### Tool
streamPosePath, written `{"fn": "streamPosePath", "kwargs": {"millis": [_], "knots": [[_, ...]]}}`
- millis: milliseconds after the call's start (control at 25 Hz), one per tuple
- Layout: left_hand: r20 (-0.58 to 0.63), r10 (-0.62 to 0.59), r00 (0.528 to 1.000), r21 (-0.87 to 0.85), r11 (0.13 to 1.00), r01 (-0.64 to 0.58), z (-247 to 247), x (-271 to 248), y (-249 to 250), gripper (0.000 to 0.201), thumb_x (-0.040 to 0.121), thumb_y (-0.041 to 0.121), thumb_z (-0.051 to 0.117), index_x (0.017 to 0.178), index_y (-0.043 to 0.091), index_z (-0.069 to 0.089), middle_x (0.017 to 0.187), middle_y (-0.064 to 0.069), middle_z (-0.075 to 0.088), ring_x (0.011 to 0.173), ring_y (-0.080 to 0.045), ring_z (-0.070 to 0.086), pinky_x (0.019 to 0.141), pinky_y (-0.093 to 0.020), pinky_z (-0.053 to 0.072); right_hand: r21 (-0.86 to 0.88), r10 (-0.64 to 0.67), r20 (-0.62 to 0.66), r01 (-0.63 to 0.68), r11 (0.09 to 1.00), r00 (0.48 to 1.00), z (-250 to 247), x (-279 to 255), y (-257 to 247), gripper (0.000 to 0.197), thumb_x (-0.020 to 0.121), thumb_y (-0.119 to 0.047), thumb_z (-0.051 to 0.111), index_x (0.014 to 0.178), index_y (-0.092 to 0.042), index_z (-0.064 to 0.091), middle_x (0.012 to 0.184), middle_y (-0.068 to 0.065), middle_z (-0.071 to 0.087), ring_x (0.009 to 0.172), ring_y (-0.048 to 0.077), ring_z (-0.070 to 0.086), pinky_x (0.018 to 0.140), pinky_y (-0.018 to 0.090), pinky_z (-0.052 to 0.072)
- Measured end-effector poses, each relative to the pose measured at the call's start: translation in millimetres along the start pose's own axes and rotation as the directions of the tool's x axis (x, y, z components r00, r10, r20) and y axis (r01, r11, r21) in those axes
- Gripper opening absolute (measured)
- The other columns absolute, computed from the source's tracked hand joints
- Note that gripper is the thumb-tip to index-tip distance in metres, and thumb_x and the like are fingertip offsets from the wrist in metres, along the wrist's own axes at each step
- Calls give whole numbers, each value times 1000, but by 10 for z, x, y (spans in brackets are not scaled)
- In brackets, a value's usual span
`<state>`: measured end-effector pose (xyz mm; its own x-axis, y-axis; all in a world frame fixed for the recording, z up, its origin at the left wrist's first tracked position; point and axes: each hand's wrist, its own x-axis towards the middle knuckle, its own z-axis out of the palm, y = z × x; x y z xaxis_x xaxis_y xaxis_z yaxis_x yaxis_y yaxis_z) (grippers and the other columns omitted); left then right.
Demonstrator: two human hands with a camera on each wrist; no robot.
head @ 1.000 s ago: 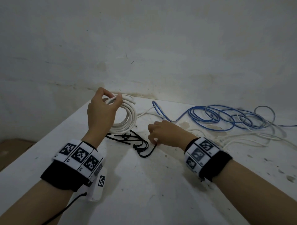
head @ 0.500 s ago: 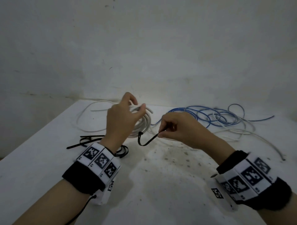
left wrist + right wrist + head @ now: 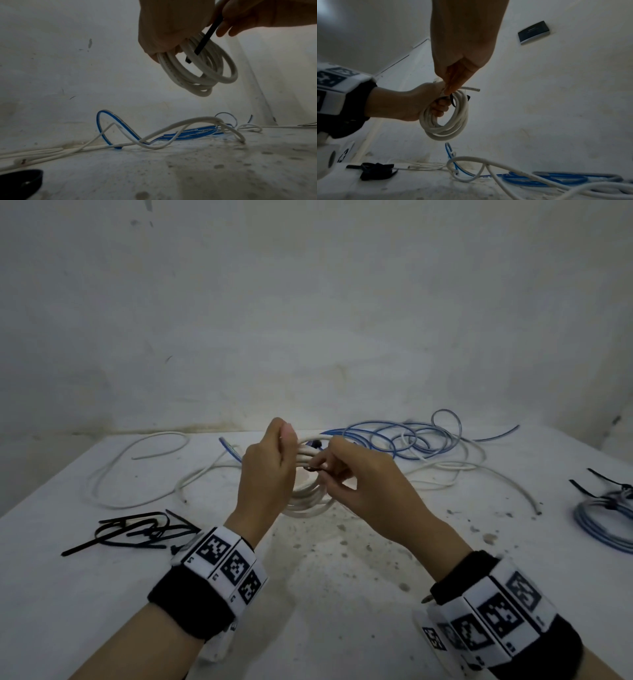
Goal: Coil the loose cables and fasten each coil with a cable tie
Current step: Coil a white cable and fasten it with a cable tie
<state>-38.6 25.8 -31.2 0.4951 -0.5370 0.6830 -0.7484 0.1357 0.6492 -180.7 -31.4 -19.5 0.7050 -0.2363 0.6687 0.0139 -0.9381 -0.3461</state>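
Observation:
My left hand [image 3: 270, 470] grips a coil of white cable [image 3: 308, 498] and holds it up above the table; the same coil [image 3: 199, 71] hangs below the fingers in the left wrist view. My right hand [image 3: 346, 474] pinches a black cable tie [image 3: 205, 39] whose free end pokes through the coil's middle. In the right wrist view the tie [image 3: 452, 101] curves round the top of the coil [image 3: 447, 121], right beside the left hand [image 3: 412, 102]. Both hands meet at the top of the coil.
A pile of black cable ties [image 3: 137, 532] lies at the left on the white table [image 3: 342, 594]. Loose blue cable [image 3: 404, 436] and loose white cable [image 3: 137, 470] sprawl along the back. A tied blue coil [image 3: 606, 518] sits at the right edge.
The right hand picked a black tie off the table and brought it up to the white coil. Its end now passes through the coil, and the hands have come together.

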Motion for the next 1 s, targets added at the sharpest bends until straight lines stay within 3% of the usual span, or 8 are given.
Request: {"fn": "streamPosePath", "kwargs": {"millis": [80, 200, 320, 520, 640, 800, 880, 1000], "knots": [[5, -32, 999, -70, 997, 32, -10, -7, -16, 24, 97, 24, 27, 85, 10, 43, 56, 2, 44, 47, -12, 45, 49, -31, 39, 49, -5, 9, 5, 999, 1000, 1, 10, -12, 32, 85, -2, 59, 77, -24, 37, 84, 9, 67, 76, 26, 64, 67, 45, 53], [19, -145, 989, -120, 982, 146, -56, -7, -32, 13, 98, 7, 28, 98, 11, 41, 53, 1, 42, 41, -5, 42, 44, -20, 35, 79, -9, 63, 4, 997, 998, 13, 19, -43, 34, 83, 5, 59, 77, -20, 38, 92, 5, 70, 83, 19, 65, 71, 42, 54], [37, -198, 980, -102, 974, 200, -72, -10, -61, 12, 96, 7, 30, 102, 15, 37, 55, -3, 40, 48, -15, 38, 49, -30, 30, 93, -15, 63, 9, 996, 998, 71, 60, -53, 29, 82, 7, 57, 75, -15, 40, 85, 12, 67, 80, 27, 64, 69, 47, 52], [49, -308, 950, -158, 937, 312, -61, 9, -95, 12, 93, 12, 39, 102, 13, 32, 59, -6, 48, 51, -19, 41, 53, -31, 32, 85, -27, -35, 29, 996, 999, 168, 122, -72, 37, 84, 2, 55, 76, -25, 30, 79, 15, 64, 77, 37, 63, 64, 50, 51], [104, -373, 922, -156, 910, 385, -47, 24, -140, 7, 92, 16, 43, 97, 12, 46, 67, -3, 51, 54, -16, 43, 51, -27, 33, 23, -49, -32, 50, 999, 998, 169, 115, -66, 37, 83, 4, 57, 76, -21, 32, 75, 13, 62, 73, 33, 62, 61, 45, 51], [218, -302, 928, -190, 920, 344, -31, 9, -152, 37, 92, 5, 42, 60, 21, 51, 44, 10, 46, 36, -5, 35, 41, -20, 27, 33, 18, 25, -19, 999, 1000, 193, 83, -11, 31, 86, 0, 59, 79, -18, 35, 78, 12, 65, 71, 29, 63, 63, 45, 52], [239, -262, 935, -171, 937, 306, -18, -2, -157, 35, 94, 9, 43, 61, 17, 56, 37, 11, 44, 36, -4, 33, 45, -23, 26, 116, 117, 80, -126, 985, 990, 190, 68, -11, 20, 90, -8, 58, 86, -14, 38, 81, 13, 67, 73, 28, 64, 67, 46, 52], [259, -155, 953, -162, 966, 201, 5, -31, -154, 33, 96, 14, 42, 69, 21, 59, 45, 12, 49, 42, -3, 39, 47, -21, 30, 266, 272, 49, -275, 924, 961, 174, 63, -43, 17, 94, -15, 51, 97, -16, 35, 75, 8, 68, 56, 17, 59, 59, 32, 51]]}}
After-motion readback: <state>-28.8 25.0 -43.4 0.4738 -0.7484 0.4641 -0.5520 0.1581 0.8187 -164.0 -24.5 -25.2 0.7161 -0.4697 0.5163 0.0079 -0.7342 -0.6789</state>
